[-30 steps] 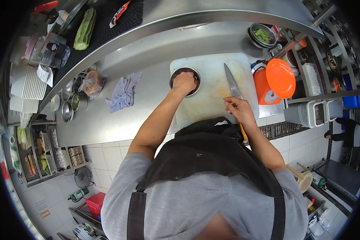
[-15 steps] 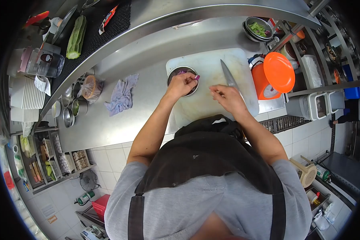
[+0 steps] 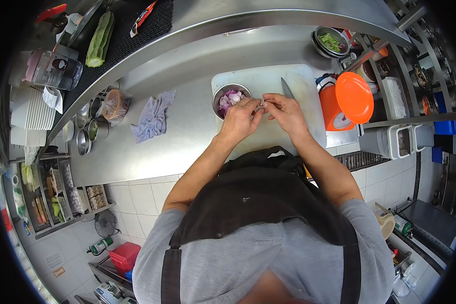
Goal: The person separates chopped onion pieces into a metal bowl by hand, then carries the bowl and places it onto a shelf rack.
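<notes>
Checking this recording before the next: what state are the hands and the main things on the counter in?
Left hand, fingers bent, hold unclear
Right hand, fingers bent, hold unclear
Steel bowl, uncovered, onion pieces inside
Knife, lying on the cutting board, partly hidden
Cloth, crumpled on the counter
Scale, dial too small to read

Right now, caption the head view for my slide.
Both hands together above a white cutting board, beside a bowl of red onion pieces.

A grey short-sleeved shirt (image 3: 223, 263) sits under a blackish apron (image 3: 248, 207) with wide straps (image 3: 350, 276).
</notes>
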A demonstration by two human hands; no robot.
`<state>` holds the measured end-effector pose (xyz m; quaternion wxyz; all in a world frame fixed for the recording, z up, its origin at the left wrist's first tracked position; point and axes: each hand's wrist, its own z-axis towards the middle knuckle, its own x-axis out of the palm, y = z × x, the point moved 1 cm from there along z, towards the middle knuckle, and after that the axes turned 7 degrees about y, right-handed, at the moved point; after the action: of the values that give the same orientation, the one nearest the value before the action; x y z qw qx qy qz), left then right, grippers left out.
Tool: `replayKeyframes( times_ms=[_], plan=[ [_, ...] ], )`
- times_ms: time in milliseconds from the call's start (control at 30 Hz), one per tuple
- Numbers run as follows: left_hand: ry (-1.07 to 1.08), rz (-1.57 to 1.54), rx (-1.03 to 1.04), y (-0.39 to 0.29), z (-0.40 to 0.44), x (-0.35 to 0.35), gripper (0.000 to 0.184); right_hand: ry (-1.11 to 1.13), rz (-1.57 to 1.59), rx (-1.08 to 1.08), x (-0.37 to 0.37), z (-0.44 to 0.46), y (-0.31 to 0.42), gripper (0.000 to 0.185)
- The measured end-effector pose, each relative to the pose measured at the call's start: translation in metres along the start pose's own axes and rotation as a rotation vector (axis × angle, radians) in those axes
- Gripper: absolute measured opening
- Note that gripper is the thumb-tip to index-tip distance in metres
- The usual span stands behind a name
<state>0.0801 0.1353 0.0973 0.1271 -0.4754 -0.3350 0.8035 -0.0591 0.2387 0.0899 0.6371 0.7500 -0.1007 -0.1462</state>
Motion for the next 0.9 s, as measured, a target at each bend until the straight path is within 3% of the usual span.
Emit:
replayKeyframes(
  times_ms=[100, 167, 333, 567, 667, 733, 800, 900],
  plan=[
    [0.013, -0.026, 0.035, -0.002, -0.001, -0.002, 0.02, 0.004, -0.077, -0.029, -0.004, -0.006, 0.002, 0.032],
    [0.069, -0.127, -0.092, 0.0, -0.003, -0.002, 0.019, 0.009, -0.142, -0.053, -0.003, -0.01, 0.005, 0.032],
    [0.094, -0.127, -0.129, -0.002, -0.004, -0.006, 0.018, -0.03, -0.39, -0.246, 0.002, -0.018, 0.017, 0.032],
    [-0.044, -0.129, -0.168, 0.004, -0.006, -0.018, 0.018, 0.001, -0.331, -0.169, 0.013, -0.008, 0.032, 0.029],
    [-0.156, -0.193, -0.276, 0.03, -0.008, -0.033, 0.016, 0.053, -0.428, -0.311, 0.021, 0.011, 0.037, 0.03],
    [-0.127, -0.16, -0.366, 0.031, -0.005, -0.056, 0.015, 0.044, -0.53, -0.53, 0.027, 0.024, 0.033, 0.028],
    [0.08, 0.081, -0.419, 0.038, -0.005, -0.072, 0.013, 0.036, -0.547, -0.496, 0.021, 0.028, 0.03, 0.027],
    [0.019, 0.077, -0.348, 0.057, -0.015, -0.077, 0.016, 0.039, -0.566, -0.374, 0.007, 0.024, 0.025, 0.027]
  ],
)
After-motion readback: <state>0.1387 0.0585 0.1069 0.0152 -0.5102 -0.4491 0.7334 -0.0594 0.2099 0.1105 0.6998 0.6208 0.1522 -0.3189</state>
